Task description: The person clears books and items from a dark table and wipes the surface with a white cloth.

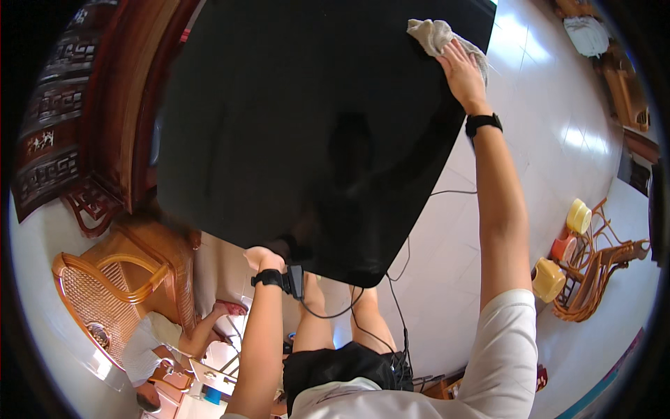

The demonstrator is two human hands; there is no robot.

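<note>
Floor (453, 230): bright, with white shiny spots (520, 45) at the upper right.
Black board (265, 126): very dark, shiny like a mirror, with a dim reflection (352, 150) in it.
Dark carved wood (49, 164): dim, leaning, a bit fuzzy.
Picture rim: round and black, with straight things bent near it.

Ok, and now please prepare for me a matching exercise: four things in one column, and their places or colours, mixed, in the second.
Things:
1. Cloth
2. Left hand
3. Table
4. Woven chair

Places or colours:
A. Black and shiny
B. Brown, at the picture's lower left
C. Beige, under the right hand
D. At the near edge of the black top

Pairs: 1-C, 2-D, 3-A, 4-B
</note>
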